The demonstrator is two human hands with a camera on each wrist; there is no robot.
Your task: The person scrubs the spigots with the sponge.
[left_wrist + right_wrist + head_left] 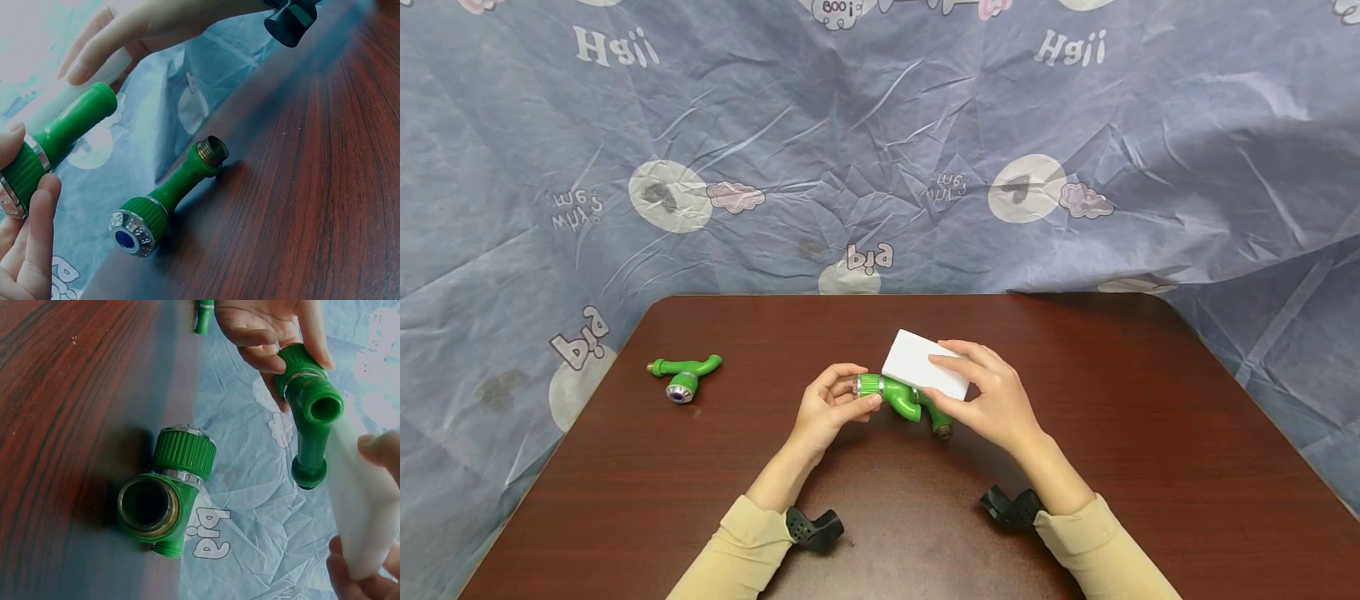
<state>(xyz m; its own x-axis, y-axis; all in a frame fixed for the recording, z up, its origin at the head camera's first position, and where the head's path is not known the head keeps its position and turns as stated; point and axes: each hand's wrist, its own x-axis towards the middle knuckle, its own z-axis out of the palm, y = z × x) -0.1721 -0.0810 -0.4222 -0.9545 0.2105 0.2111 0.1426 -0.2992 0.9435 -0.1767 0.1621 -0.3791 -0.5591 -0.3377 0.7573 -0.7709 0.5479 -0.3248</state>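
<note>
From the head view, the left hand (pixel 833 407) pinches the ribbed collar of a green tap (pixel 898 398) held just above the bench (pixel 1150 433), while the right hand (pixel 992 396) grips a white sponge (pixel 922 365) laid against the tap's body; the step in hand looks like wiping, and the next stroke calls for a steady tap. A second tap (pixel 683 376) lies well apart to the left. The left wrist view alone shows that second tap's blue-centred cap (pixel 127 239) and brass thread. The right wrist view alone shows the held tap's open spout (pixel 326 410).
</note>
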